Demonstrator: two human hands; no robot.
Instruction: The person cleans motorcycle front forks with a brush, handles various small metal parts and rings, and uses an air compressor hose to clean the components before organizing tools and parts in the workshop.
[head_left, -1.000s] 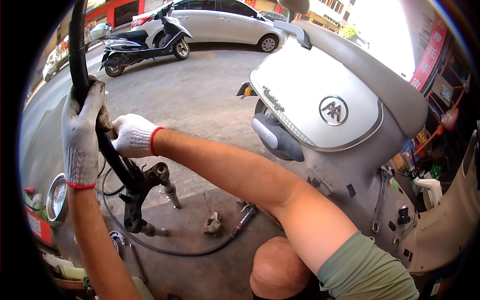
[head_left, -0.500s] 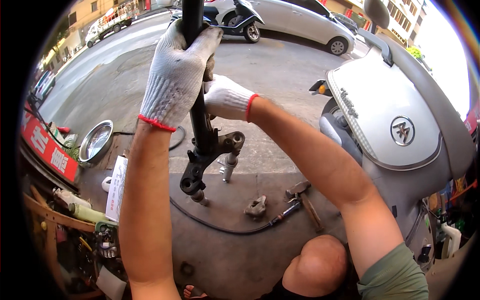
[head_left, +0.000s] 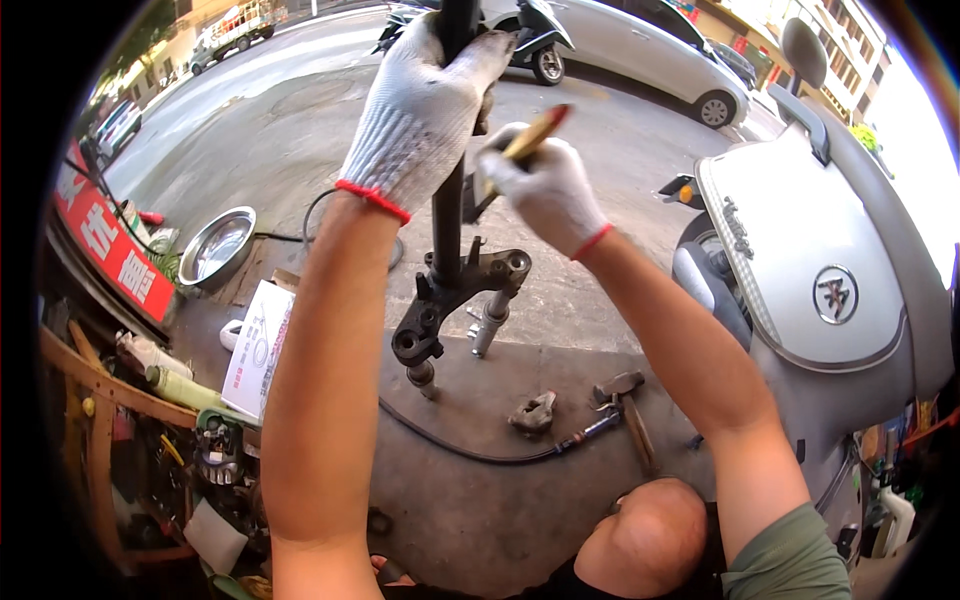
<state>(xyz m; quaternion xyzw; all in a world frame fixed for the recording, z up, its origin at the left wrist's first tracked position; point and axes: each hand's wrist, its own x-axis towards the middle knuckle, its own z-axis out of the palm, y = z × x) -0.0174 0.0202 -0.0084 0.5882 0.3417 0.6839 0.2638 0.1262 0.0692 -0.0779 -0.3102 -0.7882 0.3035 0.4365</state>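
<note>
My left hand (head_left: pixel 420 110), in a white knit glove with a red cuff, grips the top of a black steering stem (head_left: pixel 447 220) held upright. Its lower fork bracket (head_left: pixel 455 295) hangs above the concrete, with a short silver fork stub (head_left: pixel 490 322) beside it. My right hand (head_left: pixel 545 185), gloved the same way, holds a small brush or stick with a yellowish handle and red tip (head_left: pixel 535 135) right next to the stem.
A grey scooter (head_left: pixel 810 270) stands close on the right. On the ground lie a hammer (head_left: pixel 630 410), a small metal part (head_left: pixel 533 412) and a black hose (head_left: pixel 470 450). A steel bowl (head_left: pixel 215 245), white box (head_left: pixel 258 345) and cluttered shelves (head_left: pixel 120 420) are at left. Parked vehicles line the street behind.
The view has swung left and closer. My right hand let go of the stem and now holds the small brush beside it; my left hand kept its grip on top.
</note>
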